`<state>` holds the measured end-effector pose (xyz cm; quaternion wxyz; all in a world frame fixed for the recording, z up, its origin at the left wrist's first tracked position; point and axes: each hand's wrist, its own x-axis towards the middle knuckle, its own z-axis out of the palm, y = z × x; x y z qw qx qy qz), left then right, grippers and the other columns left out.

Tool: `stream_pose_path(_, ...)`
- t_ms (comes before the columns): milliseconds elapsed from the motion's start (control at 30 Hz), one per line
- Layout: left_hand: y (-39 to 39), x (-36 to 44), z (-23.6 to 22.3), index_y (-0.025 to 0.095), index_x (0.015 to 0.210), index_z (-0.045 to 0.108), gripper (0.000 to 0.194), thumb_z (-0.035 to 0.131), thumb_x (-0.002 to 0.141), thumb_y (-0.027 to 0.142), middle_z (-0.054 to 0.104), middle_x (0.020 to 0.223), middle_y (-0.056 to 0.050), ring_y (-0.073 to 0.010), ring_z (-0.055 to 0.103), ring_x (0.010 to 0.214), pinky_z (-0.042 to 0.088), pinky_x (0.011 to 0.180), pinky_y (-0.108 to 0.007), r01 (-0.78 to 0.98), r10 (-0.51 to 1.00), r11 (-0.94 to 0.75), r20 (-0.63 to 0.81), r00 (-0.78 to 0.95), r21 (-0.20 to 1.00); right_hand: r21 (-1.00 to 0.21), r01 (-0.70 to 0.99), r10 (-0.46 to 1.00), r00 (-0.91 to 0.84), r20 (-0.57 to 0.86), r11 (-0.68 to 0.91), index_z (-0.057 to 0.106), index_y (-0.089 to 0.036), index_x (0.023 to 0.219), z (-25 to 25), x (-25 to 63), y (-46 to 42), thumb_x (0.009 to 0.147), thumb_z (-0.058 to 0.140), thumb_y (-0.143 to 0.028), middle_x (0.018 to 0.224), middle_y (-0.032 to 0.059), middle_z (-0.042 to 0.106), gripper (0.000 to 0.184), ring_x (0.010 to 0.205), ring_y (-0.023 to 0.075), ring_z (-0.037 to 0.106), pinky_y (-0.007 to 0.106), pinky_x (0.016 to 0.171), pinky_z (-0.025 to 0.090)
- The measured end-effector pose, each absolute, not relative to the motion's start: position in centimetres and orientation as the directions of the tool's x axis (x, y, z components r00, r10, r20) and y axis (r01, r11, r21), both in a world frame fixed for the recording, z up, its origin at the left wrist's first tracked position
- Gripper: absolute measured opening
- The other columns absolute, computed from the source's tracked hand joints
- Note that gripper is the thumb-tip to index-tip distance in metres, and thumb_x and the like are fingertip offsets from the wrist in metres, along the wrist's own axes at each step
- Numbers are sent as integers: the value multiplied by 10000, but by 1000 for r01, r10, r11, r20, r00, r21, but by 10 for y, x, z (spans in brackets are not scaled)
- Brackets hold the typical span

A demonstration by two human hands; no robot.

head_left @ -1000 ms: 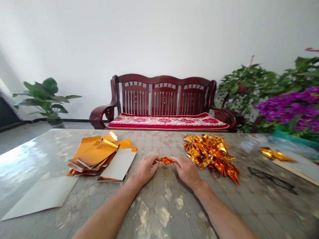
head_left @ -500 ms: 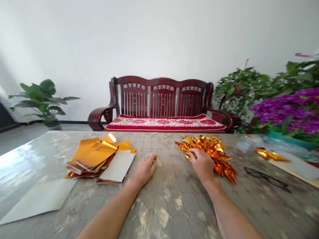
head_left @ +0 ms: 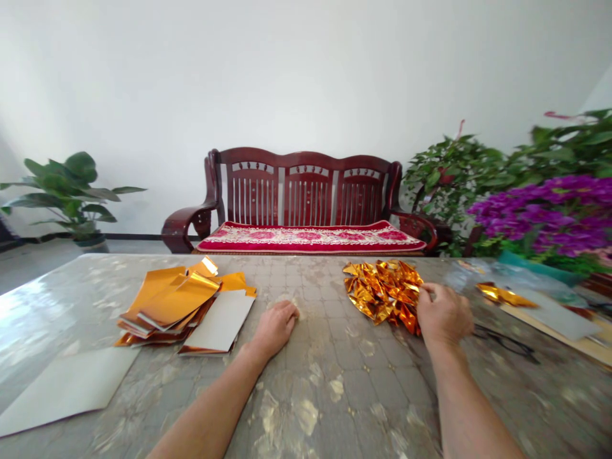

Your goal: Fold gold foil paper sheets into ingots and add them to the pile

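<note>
Two hands | left hand [head_left: 275,330]: fingers together, empty, on tabletop [head_left: 335,408] | right hand [head_left: 444,314]: fingers apart, touching one gold foil heap [head_left: 382,294]

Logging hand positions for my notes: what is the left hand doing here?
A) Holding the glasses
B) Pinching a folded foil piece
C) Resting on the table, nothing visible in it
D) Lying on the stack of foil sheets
C: the left hand rests on the table beside the white-backed sheet, with no foil showing in its fingers.
</note>
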<state>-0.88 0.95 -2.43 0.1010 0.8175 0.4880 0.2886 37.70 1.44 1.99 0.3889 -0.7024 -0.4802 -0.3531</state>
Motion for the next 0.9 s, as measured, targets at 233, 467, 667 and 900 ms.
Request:
stream_pose_path(233, 10, -8, -24, 215, 863, 636, 195, 464, 883, 126, 654, 922, -37, -184, 612, 913, 443, 823, -279, 738, 857, -503, 368, 359, 450, -243, 937, 408, 330, 851, -250, 767, -196, 872, 16, 380, 15, 776, 588, -178, 807, 94, 683, 204, 673, 216, 479, 332, 600, 274)
stream_pose_path(467, 10, -7, -27, 219, 923, 630, 214, 452, 889, 106, 656, 948, -48, -196, 604, 930, 446, 818, -287, 774, 844, -510, 390, 367, 376, -71, 964, 484, -65, 873, 258, 721, -202, 852, 16, 306, 17, 841, 506, -62, 904, 58, 706, 256, 872, 219, 581, 329, 817, 429)
stream_pose_path(667, 2, -4, -21, 225, 1077, 609, 298, 459, 868, 74, 646, 1097, -71, -249, 546, 1046, 420, 910, -370, 864, 825, -456, 466, 319, 214, -55, 790, 577, -397, 714, 611, 697, -226, 897, -8, 238, 10, 861, 475, -26, 954, 50, 697, 301, 927, 207, 607, 322, 850, 464)
stream_pose_path(900, -2, -5, -8, 182, 1150, 585, 329, 490, 847, 96, 603, 1124, -120, -284, 497, 1101, 371, 978, -424, 943, 865, -303, 455, 213, 134, -120, 800, 696, -425, 579, 588, 688, -201, 880, -30, 239, 22, 878, 443, -44, 929, 41, 686, 291, 890, 177, 629, 269, 784, 469)
